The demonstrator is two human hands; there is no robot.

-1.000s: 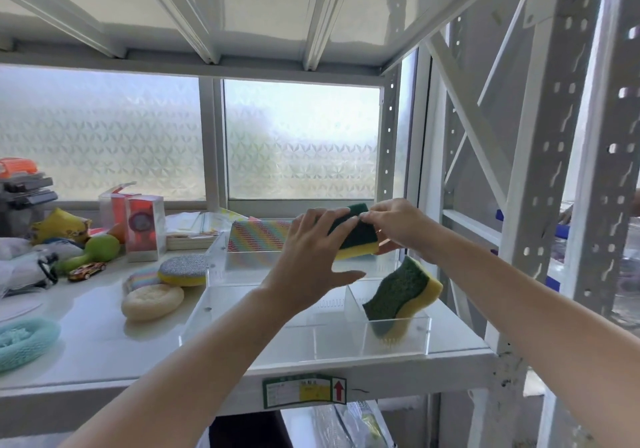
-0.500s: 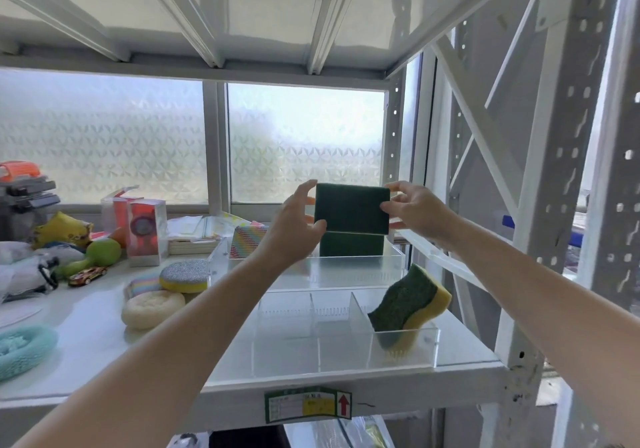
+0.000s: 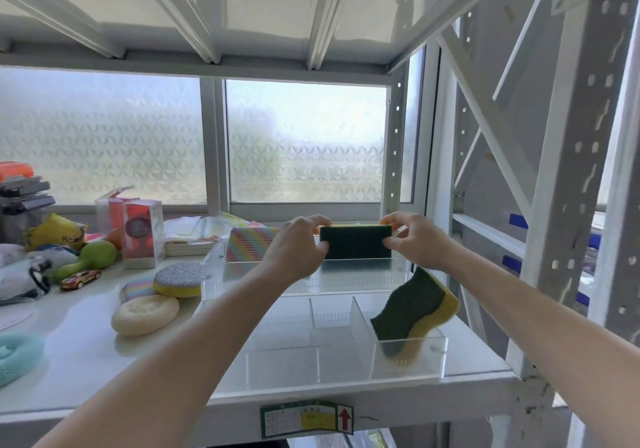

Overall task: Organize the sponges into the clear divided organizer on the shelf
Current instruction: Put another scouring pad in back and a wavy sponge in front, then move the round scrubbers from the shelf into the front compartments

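Both hands held a rectangular dark-green sponge with a thin yellow layer along its top edge [image 3: 355, 242] over the rear part of the clear acrylic divided organizer [image 3: 408, 359], which sat on the white metal shelf [image 3: 69, 371]. The left hand [image 3: 294, 250] pinched the sponge's left end between thumb and fingers, and the right hand [image 3: 414, 241] clamped its right end the same way, so the sponge stood on its long edge with the green face toward the camera. Whether its lower edge touched the organizer floor could not be told.

In the organizer's front right compartment, a wavy green-and-yellow scouring sponge [image 3: 414, 312] stood tilted, its upper end leaning out over the right wall. The front compartments to the left of it held nothing visible. A rainbow-striped flat pad [image 3: 251, 243] stood at the organizer's rear left corner; whether it was inside or just behind the wall was unclear.

Left of the organizer, on the shelf, lay a round grey-topped yellow sponge [image 3: 178, 279], partly resting on a pastel rainbow sponge [image 3: 136, 288], with a round cream-coloured puff sponge [image 3: 145, 314] just in front of them. Farther left of the organizer were a small red toy car [image 3: 80, 278], a green pear-shaped toy [image 3: 90, 260] and, at the shelf's near left edge, a teal mesh scrubber [image 3: 15, 356].
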